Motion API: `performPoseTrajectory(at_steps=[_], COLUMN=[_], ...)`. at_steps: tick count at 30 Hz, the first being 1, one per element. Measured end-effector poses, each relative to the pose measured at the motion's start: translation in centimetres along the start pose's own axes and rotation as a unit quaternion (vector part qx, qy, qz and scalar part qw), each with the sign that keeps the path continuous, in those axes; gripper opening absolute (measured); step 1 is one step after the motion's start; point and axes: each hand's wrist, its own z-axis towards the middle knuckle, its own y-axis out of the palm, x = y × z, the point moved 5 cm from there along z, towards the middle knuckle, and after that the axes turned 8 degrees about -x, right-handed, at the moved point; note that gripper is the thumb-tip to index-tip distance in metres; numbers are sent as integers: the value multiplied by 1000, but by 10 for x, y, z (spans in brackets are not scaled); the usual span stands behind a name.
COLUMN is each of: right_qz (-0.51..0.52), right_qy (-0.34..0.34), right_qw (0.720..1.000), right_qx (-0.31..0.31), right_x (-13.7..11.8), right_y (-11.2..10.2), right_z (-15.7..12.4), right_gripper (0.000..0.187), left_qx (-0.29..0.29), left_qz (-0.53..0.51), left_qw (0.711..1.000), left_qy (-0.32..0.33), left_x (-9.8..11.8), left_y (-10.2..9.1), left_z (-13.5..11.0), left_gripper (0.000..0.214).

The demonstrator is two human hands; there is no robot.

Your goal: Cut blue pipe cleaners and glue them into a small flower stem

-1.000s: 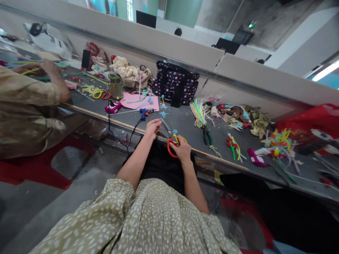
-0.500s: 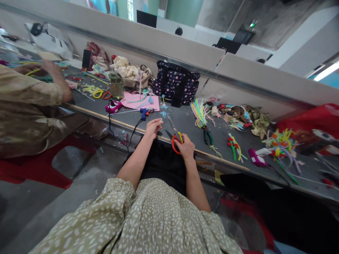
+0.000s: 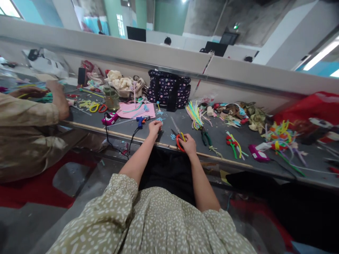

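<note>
My right hand [image 3: 189, 144] grips the scissors [image 3: 180, 141] by their red and yellow handles near the table's front edge. The blades stand apart and point away from me. Small light-blue scraps [image 3: 173, 136] lie on the dark tabletop just left of the scissors. My left hand [image 3: 155, 129] is above the table, thumb and fingers drawn together in a pinch. Whatever is between the fingertips is too small to tell. More blue pieces [image 3: 160, 120] lie right by those fingertips. Left of this hand is a blue glue gun [image 3: 140, 121].
Behind are a pink sheet [image 3: 124, 112], a dark patterned bag [image 3: 169, 90] and a glass jar [image 3: 111, 98]. To the right lie pipe cleaners [image 3: 194, 114], green-handled pliers [image 3: 205, 137] and a magenta box [image 3: 258, 153]. A co-worker's arm [image 3: 59, 100] is at the left.
The view has shifted a little. My right hand has moved the scissors rightward, and blue scraps now show beside them. My left hand has come closer to the blue pieces behind it.
</note>
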Motion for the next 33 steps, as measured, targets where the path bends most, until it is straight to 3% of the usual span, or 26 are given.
performPoseTrajectory(at_steps=[7,11,15,16,18,20,21,23,25,29,33], right_qz=[-7,-16,-22,-29,-57,-99,-121,-161,-186,-164,55], right_qy=[-3,7,23,28,34,26,18,5,2,15,56], right_qw=[1000,1000,999,999,998,995,992,987,982,986,995], right_qx=[-26,-25,-14,-11,-4,7,15,27,29,34,64], right_x=[-3,-6,-9,-10,-13,-15,-16,-17,-16,-10,3], right_y=[-1,-3,-2,-2,-1,0,0,2,3,1,-9], right_z=[1,0,-1,-2,-4,-9,-11,-16,-20,-23,-22], right_gripper=[32,32,34,35,38,42,44,45,45,44,38], left_qx=[27,19,-36,-65,-163,-219,-231,-233,-214,-166,-144], left_qz=[110,188,269,299,453,556,591,634,651,639,553], left_qw=[993,979,948,933,836,745,712,677,675,714,790], left_qy=[15,83,168,188,262,296,299,291,273,234,221], left_x=[-6,-3,5,7,9,4,1,-4,-7,-11,-13], left_y=[-6,-15,-6,1,24,41,46,50,49,38,29], left_z=[34,23,-2,-9,-23,-31,-33,-31,-26,-11,1], left_gripper=[8,15,28,37,60,70,69,66,64,69,62])
